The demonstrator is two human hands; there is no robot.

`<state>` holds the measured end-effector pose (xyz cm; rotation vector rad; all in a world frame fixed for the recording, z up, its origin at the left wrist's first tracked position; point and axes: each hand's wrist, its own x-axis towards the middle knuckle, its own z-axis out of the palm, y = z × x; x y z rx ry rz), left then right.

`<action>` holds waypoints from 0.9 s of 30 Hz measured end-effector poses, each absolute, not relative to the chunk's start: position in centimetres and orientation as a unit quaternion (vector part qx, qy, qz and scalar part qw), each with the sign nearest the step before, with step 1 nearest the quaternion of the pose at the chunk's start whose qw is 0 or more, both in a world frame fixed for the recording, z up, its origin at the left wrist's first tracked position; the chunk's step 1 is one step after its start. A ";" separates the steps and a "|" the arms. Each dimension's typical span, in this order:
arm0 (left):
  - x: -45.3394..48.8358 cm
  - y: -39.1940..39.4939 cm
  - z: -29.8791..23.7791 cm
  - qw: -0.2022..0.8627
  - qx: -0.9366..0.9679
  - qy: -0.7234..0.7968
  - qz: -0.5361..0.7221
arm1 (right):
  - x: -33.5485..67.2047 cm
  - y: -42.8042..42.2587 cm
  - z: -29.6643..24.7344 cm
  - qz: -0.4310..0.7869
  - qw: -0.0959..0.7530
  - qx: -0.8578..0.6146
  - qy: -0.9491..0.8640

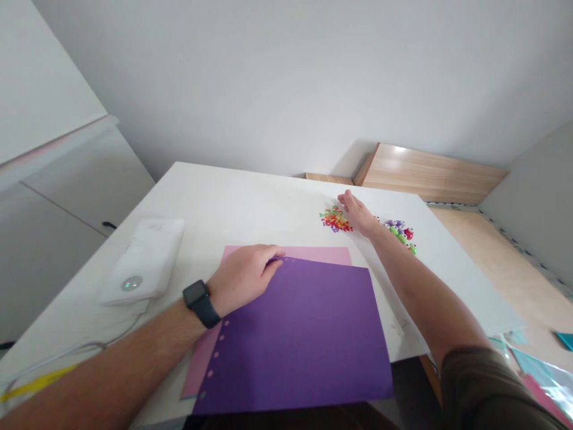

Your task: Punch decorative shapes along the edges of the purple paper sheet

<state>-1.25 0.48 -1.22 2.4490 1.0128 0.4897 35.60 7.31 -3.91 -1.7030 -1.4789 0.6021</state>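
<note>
Fingers (271, 250) of the left hand (246, 278) pinch the purple sheet (304, 334) near its far left corner, over a pink sheet (320, 253) on the table (233, 203). The right arm (416, 289) stretches forward, its hand (357, 215) straightened beside small colourful pieces (335, 220).

An indoor room, home or small office, unclear which: a flat white cupboard front (62, 191) with a small black handle (108, 225) stands left of the left grip (244, 276); beyond the right grip (357, 214), a light wood-grain board (434, 173) stands before a plain pale-grey wall (268, 89).
</note>
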 end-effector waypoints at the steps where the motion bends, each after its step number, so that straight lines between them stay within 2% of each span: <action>1: -1.3 0.5 -1.2 0.221 0.886 0.366 0.177 | 35.4 7.3 -3.9 0.238 0.390 -0.670 -0.585; 6: -1.3 0.4 -1.1 0.222 0.885 0.373 0.170 | 34.3 5.8 -3.5 0.231 0.364 -0.659 -0.617; 15: -1.2 0.3 -1.1 0.221 0.886 0.369 0.173 | 33.4 4.5 -2.4 0.108 0.257 -0.667 -0.691; 21: -1.3 0.3 -1.1 0.217 0.887 0.365 0.179 | 33.5 3.8 -2.1 0.019 0.116 -0.680 -0.723; 27: -1.2 0.3 -1.0 0.216 0.888 0.364 0.177 | 33.9 3.4 -1.8 0.031 0.117 -0.696 -0.708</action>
